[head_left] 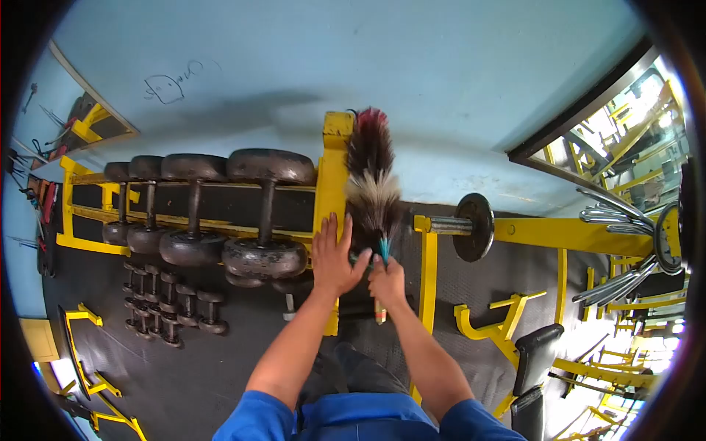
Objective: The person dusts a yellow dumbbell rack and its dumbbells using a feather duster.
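Observation:
My right hand [387,283] is closed around the handle of a feather duster [373,195]. Its brown and white feathers, red at the tip, point away from me along the side of a yellow rack post [334,169]. Fingers stretched out, my left hand [334,253] lies against that post, with its thumb reaching toward the duster's handle. Large dark dumbbells [265,257] rest on the rack to the left of my left hand. Part of the duster's handle is hidden by my right fingers.
Several small dumbbells [173,305] lie on the black floor at the left. To the right are a weight plate [474,226] on a yellow frame [540,234], a black padded bench [537,356] and metal bars [618,206]. A mirror [625,140] hangs on the blue wall [441,88].

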{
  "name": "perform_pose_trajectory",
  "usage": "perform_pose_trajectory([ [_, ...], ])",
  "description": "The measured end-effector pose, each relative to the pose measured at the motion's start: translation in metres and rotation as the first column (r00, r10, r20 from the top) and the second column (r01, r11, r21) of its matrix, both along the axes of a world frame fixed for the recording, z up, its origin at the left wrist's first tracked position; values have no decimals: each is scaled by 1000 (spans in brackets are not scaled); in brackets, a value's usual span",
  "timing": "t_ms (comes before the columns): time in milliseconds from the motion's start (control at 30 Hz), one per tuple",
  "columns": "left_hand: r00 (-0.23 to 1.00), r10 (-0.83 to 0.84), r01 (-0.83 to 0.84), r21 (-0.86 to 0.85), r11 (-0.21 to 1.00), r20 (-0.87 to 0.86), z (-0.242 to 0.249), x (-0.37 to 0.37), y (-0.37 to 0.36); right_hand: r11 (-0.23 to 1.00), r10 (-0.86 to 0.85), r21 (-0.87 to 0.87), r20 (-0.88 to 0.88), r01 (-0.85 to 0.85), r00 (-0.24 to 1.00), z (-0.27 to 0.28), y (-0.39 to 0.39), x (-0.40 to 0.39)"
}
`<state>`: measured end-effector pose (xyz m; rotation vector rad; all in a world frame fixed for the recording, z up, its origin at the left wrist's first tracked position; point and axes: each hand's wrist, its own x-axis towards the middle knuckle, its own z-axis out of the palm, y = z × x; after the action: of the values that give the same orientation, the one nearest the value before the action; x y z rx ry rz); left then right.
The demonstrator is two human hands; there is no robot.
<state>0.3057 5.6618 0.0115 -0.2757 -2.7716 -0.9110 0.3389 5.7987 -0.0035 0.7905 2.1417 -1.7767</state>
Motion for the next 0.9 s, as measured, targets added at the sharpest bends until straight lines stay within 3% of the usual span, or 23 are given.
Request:
perform_pose_trajectory([
  [33, 1000, -3, 3, 12, 1000, 15, -13, 0, 1, 988, -77, -123, 116, 91, 990, 13, -9, 9],
  [100, 999, -42, 45, -123, 991, 25, -41, -21, -4, 977, -125, -153, 157, 149, 980, 4, -21, 12],
  [167, 996, -20, 40, -239, 970, 88, -47, -21, -2, 992, -70, -101, 74, 77, 995, -34, -29, 5],
  [200, 996, -13, 32, -228, 973, 85, -52, -25, -2, 1000, 23, 19, -89, -22, 996, -65, -28, -2],
  [233, 996, -8, 29, -220, 975, 93, -58, -23, -3, 1000, 13, 23, -82, -11, 997, -62, -27, -14],
  [267, 994, -7, 31, -217, 976, 109, -65, -19, -1, 997, 10, -81, 9, -10, 1000, -61, -25, -30],
  [333, 999, 0, -16, -381, 924, -42, -68, -25, 1, 939, 15, -343, 127, 30, 992, -89, -21, -47],
  [367, 999, -14, 1, -390, 921, -30, -67, -25, 1, 935, 2, -351, 138, 47, 990, -115, -19, -49],
  [433, 997, -21, 45, -336, 941, 75, -59, -22, 1, 948, 4, -302, 334, 104, 942, -158, -17, -54],
  [467, 999, -23, 31, -302, 953, 32, -60, -21, 2, 977, 212, 14, -215, -214, 953, -280, -7, -41],
  [567, 1000, -21, 19, -304, 952, -2, -60, -21, 4, 993, 15, -117, -76, -24, 997, -163, -17, -55],
  [700, 994, -76, 50, -294, 954, -79, -61, -14, 3, 980, -50, -196, -96, 31, 994, -209, -32, -50],
  [733, 969, -188, 134, -300, 945, -161, -62, -9, 0, 979, 159, 158, -175, -131, 972, -242, -36, -44],
  [767, 965, -204, 149, -296, 944, -167, -65, -4, -1, 832, 368, 499, -170, -243, 914, -261, -38, -35],
  [800, 927, -372, 332, -348, 877, -53, -71, -3, -3, 563, 617, 803, -250, -196, 746, -264, -38, -28],
  [833, 849, -523, 507, -383, 772, 71, -75, -4, -3, 570, 596, 803, -257, -175, 761, -247, -32, -31],
  [867, 831, -515, 551, -441, 708, 210, -72, 0, 2, 808, 408, 516, -141, -285, 902, -215, -24, -35],
  [900, 817, -532, 571, -444, 691, 222, -73, 3, 6, 954, 258, 145, 58, -264, 964, -203, -21, -34],
])
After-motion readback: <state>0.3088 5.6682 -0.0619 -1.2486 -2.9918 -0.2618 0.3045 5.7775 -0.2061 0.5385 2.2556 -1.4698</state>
